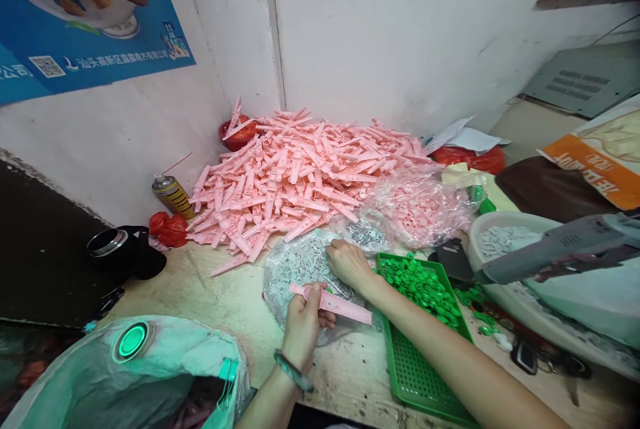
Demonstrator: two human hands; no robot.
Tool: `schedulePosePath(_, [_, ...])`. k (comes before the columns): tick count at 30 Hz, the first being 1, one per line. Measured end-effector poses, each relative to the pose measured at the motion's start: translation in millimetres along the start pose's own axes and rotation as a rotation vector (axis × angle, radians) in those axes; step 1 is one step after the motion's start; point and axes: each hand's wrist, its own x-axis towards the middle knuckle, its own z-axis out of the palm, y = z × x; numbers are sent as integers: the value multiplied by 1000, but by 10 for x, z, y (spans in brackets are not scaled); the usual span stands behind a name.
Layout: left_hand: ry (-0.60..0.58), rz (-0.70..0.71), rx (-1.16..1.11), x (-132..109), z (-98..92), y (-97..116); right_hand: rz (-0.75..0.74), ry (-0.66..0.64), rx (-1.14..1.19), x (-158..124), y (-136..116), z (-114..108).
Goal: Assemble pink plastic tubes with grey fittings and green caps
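Note:
My left hand (306,319), with a bracelet at the wrist, is closed round a long pink plastic part (345,307) that tapers and points right. My right hand (349,264) reaches over a clear plastic bag of small grey plastic pieces (300,262). Its fingers are bent together at the pieces; what they pinch, if anything, is hidden. Thin metal pins (336,286) lie among the grey pieces below it. Just behind is another clear bag with small metal parts (369,232). A green perforated tray (417,376) with small green parts (420,286) lies under my right forearm.
A large heap of pink parts (300,169) fills the table's back, beside a bag of small pink pieces (425,206). At left stand a spray can (173,194) and a black flask (117,249). A white sack (190,342) is front left; a grey power tool (555,249) juts in at right.

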Motion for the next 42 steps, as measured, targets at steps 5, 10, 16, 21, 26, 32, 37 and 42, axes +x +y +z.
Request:
schedulePosePath(5, [9, 0, -21, 20, -18, 13, -63, 75, 240, -366, -132, -162])
schedulePosePath(10, [-13, 9, -6, 38, 41, -48, -259, 310, 675, -808, -252, -146])
schedulePosePath(16, [-66, 18, 26, 13, 109, -89, -267, 408, 611, -871, -228, -110])
schedulePosePath(21, [-31, 106, 160, 10, 54, -107, -373, 427, 393, -991, -338, -133])
schedulePosePath(26, [155, 335, 266, -3, -10, -73, -444, 395, 344, -1163, -488, -129])
schedulePosePath(32, [143, 201, 65, 34, -109, 36, -203, 115, 22, -717, -102, -132])
schedulePosePath(37, [-17, -167, -179, -49, -123, 154, -315, -42, -181, -376, 106, -36])
schedulePosePath(42, [-177, -373, -334, -129, -85, 172, -338, -106, -248, -377, 46, -11])
